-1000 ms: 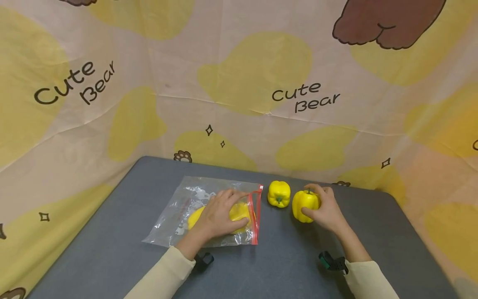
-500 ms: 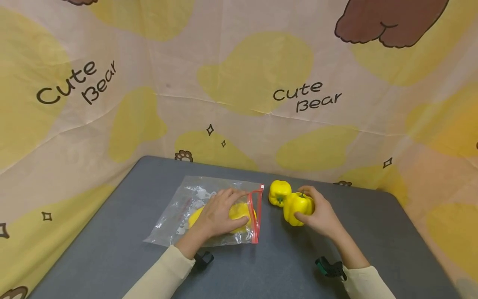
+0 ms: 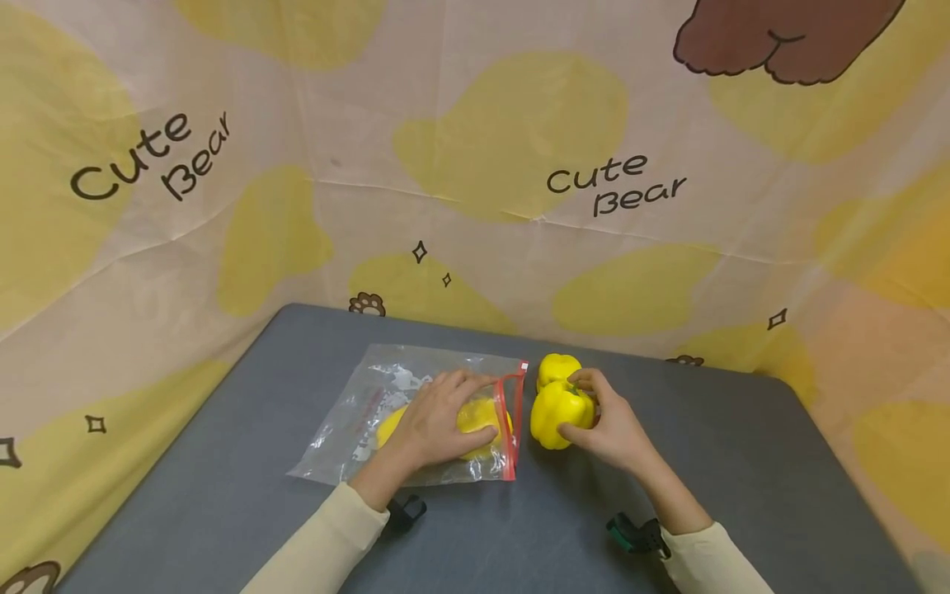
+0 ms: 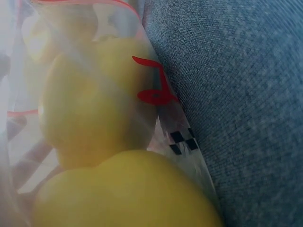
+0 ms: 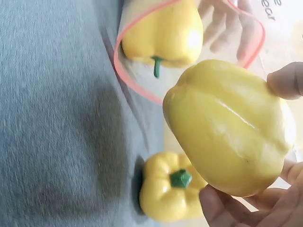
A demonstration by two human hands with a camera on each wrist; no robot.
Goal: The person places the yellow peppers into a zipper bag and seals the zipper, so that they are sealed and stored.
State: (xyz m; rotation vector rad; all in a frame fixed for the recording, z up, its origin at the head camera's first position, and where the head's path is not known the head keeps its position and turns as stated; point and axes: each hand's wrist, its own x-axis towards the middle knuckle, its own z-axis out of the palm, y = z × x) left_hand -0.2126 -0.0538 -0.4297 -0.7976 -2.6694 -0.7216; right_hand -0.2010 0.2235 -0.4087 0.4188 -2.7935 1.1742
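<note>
A clear zip bag point(image 3: 334, 441) with a red-edged mouth lies on the table, its mouth facing right. Yellow bell peppers point(image 3: 478, 419) are inside; the left wrist view shows two large ones point(image 4: 94, 104) through the plastic. My left hand point(image 3: 434, 425) rests on top of the bag with fingers extended. Between thumb and fingers, my right hand point(image 3: 612, 425) holds a yellow bell pepper point(image 3: 555, 412) just right of the mouth. The right wrist view shows it raised off the table, beside the open mouth, where a bagged pepper point(image 5: 163, 35) shows its green stem.
Another yellow bell pepper point(image 3: 557, 368) sits on the grey table point(image 3: 297, 355) behind the held one, partly hidden by it. A printed cloth point(image 3: 475, 165) hangs along the table's back and sides. Each wrist wears a dark strap point(image 3: 638, 535).
My right hand has carried its pepper leftward, closer to the bag's mouth and in front of the other loose pepper. My left hand has stayed on the bag.
</note>
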